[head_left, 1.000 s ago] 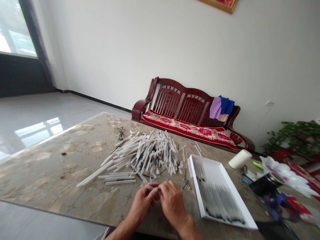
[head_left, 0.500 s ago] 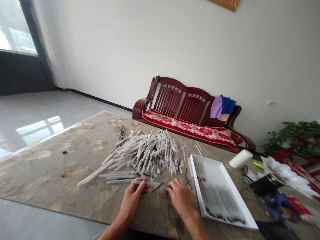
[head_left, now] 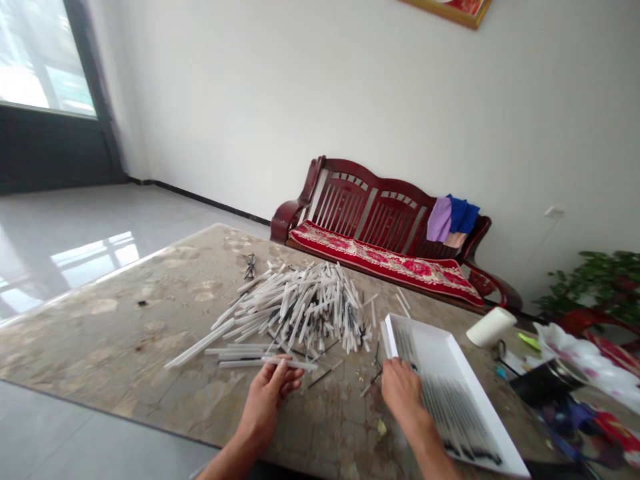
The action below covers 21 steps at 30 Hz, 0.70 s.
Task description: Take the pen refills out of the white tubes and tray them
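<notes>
My left hand pinches a thin, translucent white tube between thumb and fingers, above the near edge of a big heap of similar tubes. Dark thin rods show among the heap. A small row of tubes lies just left of that hand. My right hand is at the left wall of a shallow white box, its fingers curled; what they hold, if anything, is hidden. Inside the box lie many slim dark-ended sticks side by side. A few dark rods rest on the table beside my right hand.
The patterned table also bears glasses behind the heap. Right of the box are a white roll, a black cup and a white petal-shaped dish. A wooden bench stands beyond.
My right hand has moved right, from the bare table in front of the heap to the box's left wall. My left hand stays nearly in place with its tube. The view has shifted slightly.
</notes>
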Each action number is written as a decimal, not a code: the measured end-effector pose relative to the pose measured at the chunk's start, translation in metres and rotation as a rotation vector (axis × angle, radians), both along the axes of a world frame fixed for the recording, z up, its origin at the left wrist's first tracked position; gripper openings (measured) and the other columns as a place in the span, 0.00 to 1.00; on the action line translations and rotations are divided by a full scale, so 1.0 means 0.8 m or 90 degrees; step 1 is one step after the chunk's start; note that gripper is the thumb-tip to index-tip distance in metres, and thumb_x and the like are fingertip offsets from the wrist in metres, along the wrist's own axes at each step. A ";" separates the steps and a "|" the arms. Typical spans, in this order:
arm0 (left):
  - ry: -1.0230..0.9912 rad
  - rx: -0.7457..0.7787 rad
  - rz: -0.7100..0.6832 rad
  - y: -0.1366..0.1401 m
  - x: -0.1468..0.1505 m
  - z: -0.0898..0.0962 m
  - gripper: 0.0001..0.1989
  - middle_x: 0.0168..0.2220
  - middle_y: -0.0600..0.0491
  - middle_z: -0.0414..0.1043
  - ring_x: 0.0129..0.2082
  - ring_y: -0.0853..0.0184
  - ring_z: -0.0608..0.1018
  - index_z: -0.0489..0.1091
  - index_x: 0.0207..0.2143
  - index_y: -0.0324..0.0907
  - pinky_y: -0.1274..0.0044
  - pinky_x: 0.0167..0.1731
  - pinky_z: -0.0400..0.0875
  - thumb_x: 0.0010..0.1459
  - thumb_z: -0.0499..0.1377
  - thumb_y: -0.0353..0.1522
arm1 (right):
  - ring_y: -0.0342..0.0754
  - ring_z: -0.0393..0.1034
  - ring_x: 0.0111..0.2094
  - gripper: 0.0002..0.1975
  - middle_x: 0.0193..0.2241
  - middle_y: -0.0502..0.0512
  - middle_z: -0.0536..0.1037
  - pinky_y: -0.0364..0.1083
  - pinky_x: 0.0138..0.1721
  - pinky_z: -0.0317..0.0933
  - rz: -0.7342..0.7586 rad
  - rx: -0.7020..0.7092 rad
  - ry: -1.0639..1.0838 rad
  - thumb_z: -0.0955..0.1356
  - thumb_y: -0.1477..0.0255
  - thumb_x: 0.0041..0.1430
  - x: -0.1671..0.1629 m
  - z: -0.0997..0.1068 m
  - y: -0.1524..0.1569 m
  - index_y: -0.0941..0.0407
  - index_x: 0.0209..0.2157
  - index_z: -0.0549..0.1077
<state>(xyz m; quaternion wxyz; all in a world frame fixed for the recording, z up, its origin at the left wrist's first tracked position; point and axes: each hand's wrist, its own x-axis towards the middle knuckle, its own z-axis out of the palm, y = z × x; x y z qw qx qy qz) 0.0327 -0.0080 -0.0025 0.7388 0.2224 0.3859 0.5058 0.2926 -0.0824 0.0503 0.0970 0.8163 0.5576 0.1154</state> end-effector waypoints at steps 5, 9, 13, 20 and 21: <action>-0.066 -0.067 0.035 0.001 -0.001 0.005 0.04 0.28 0.52 0.79 0.28 0.66 0.84 0.71 0.33 0.38 0.80 0.28 0.81 0.59 0.64 0.27 | 0.53 0.77 0.36 0.09 0.32 0.59 0.82 0.44 0.33 0.62 0.008 0.088 0.096 0.62 0.77 0.63 -0.013 0.003 0.002 0.55 0.37 0.75; -0.092 -0.084 0.039 0.002 -0.003 0.009 0.05 0.28 0.50 0.80 0.27 0.66 0.84 0.69 0.32 0.38 0.79 0.29 0.82 0.61 0.62 0.25 | 0.49 0.77 0.36 0.10 0.34 0.54 0.81 0.43 0.36 0.65 0.164 0.250 0.371 0.59 0.73 0.64 -0.058 -0.001 0.000 0.51 0.39 0.71; -0.097 -0.100 0.056 0.004 -0.004 0.016 0.07 0.28 0.50 0.80 0.27 0.66 0.84 0.69 0.30 0.38 0.80 0.29 0.82 0.61 0.62 0.24 | 0.48 0.75 0.38 0.11 0.35 0.54 0.79 0.44 0.40 0.66 0.263 0.296 0.478 0.59 0.76 0.63 -0.099 -0.008 -0.002 0.52 0.38 0.71; -0.083 -0.096 0.037 0.004 -0.003 0.019 0.08 0.27 0.50 0.79 0.27 0.66 0.84 0.68 0.28 0.39 0.79 0.29 0.81 0.62 0.62 0.25 | 0.48 0.74 0.37 0.12 0.34 0.52 0.77 0.44 0.40 0.65 0.290 0.255 0.468 0.60 0.79 0.61 -0.110 0.003 -0.002 0.52 0.38 0.72; -0.081 -0.089 0.028 0.003 -0.003 0.017 0.09 0.27 0.50 0.79 0.27 0.66 0.84 0.67 0.28 0.39 0.79 0.30 0.81 0.60 0.63 0.26 | 0.47 0.74 0.36 0.12 0.33 0.51 0.77 0.44 0.39 0.65 0.294 0.250 0.461 0.61 0.80 0.60 -0.111 0.005 -0.002 0.51 0.37 0.72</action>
